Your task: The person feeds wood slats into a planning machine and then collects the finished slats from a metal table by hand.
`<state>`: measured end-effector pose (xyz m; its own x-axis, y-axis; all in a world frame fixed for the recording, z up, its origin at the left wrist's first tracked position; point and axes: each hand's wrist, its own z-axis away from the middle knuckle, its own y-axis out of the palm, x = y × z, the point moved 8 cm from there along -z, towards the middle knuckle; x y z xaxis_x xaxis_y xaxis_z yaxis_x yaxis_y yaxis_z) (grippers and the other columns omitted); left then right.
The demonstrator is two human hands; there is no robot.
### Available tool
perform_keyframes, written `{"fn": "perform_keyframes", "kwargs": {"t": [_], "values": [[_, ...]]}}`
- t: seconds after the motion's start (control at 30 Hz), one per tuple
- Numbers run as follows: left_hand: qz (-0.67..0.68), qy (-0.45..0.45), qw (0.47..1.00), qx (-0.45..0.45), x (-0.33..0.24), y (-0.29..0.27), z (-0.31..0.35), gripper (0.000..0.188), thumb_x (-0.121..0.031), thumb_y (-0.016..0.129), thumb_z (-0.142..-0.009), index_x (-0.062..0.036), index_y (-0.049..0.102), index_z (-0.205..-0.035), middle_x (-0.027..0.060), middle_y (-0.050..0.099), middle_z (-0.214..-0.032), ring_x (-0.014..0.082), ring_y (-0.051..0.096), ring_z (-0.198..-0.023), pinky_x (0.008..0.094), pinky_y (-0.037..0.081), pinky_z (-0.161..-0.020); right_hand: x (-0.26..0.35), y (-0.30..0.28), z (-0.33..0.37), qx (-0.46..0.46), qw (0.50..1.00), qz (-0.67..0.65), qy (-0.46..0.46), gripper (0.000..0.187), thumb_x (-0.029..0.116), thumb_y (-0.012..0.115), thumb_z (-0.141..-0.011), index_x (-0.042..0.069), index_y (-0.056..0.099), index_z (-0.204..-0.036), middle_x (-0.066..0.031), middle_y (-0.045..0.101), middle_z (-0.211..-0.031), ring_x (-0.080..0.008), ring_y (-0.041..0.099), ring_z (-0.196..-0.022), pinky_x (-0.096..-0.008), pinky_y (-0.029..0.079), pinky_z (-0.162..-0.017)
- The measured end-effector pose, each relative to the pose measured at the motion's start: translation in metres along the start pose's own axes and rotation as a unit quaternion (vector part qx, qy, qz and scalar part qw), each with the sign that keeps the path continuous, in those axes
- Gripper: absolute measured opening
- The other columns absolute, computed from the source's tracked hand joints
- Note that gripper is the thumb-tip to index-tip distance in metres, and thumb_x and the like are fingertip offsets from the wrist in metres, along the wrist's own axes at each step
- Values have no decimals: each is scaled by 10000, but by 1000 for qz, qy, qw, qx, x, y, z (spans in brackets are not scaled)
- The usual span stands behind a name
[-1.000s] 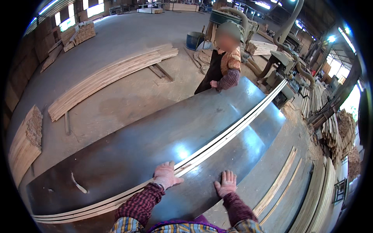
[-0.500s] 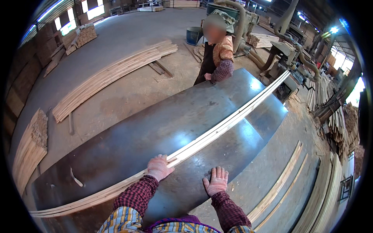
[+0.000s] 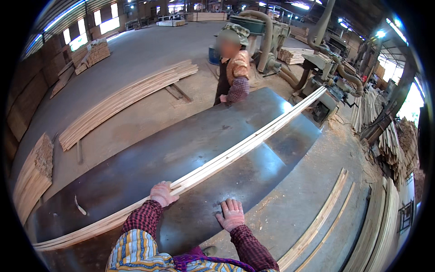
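Wooden strips (image 3: pixel 253 139), head view: along the metal table (image 3: pixel 190 222), far ends by the machine (image 3: pixel 321 68).
Left hand (image 3: pixel 162 194): closed over the strips.
Right hand (image 3: pixel 232 215): spread flat on table, empty.
Skew risk: 1-hand hold could let strips splay sideways.

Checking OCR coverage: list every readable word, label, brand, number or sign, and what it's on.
None can be read.
Wood strips and metal table: no lettering visible.
Machine at the table's far end, and the background: too small or blurred to tell if there's any.
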<state>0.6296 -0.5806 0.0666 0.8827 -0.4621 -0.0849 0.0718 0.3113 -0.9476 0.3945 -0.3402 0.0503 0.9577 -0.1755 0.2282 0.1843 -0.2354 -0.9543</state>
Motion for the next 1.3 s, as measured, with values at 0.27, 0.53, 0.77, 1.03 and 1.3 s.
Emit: {"fn": "perform_keyframes", "kwargs": {"t": [0.27, 0.53, 0.77, 1.03, 1.3], "values": [[-17, -31, 999, 6, 4, 7, 3, 752, -639, 789, -811, -113, 665, -1334, 132, 670, -1352, 308, 647, -1290, 436, 527, -1066, -20, -8, 111, 104, 988, -78, 77, 567, 447, 734, -929, 94, 667, -1368, -179, 611, -1472, -389, 564, -1375, -499, 471, -1144], [-8, -90, 995, 32, 4, -1, 9, 814, -568, 795, -781, -98, 630, -1426, 145, 661, -1422, 307, 644, -1336, 435, 520, -1128, -21, -121, 148, -113, 977, -105, 151, 344, 340, 784, -898, 113, 780, -1156, -141, 753, -1226, -386, 686, -1148, -507, 539, -1018], [14, -117, 985, 123, -12, -13, 13, 732, -400, 825, -752, -33, 703, -1373, 187, 700, -1422, 318, 688, -1307, 441, 553, -1129, 2, -188, 117, -223, 955, -124, 149, 238, 288, 794, -885, 105, 809, -1036, -131, 791, -1073, -375, 727, -1037, -504, 568, -936], [-26, -26, 991, 126, -1, -15, -7, 825, -564, 809, -775, -51, 641, -1398, 190, 652, -1430, 338, 647, -1327, 442, 535, -1104, 11, -91, 63, -106, 961, -82, 244, 275, 409, 722, -929, 168, 813, -1024, -137, 773, -972, -381, 726, -959, -539, 550, -880], [67, 91, 983, 143, -43, -7, -63, 988, -676, 805, -772, -64, 536, -1499, 176, 609, -1464, 328, 606, -1366, 438, 514, -1104, 5, -66, -5, -13, 958, -37, 285, 281, 388, 674, -961, 137, 802, -968, -173, 767, -927, -397, 734, -897, -532, 580, -818]]}}
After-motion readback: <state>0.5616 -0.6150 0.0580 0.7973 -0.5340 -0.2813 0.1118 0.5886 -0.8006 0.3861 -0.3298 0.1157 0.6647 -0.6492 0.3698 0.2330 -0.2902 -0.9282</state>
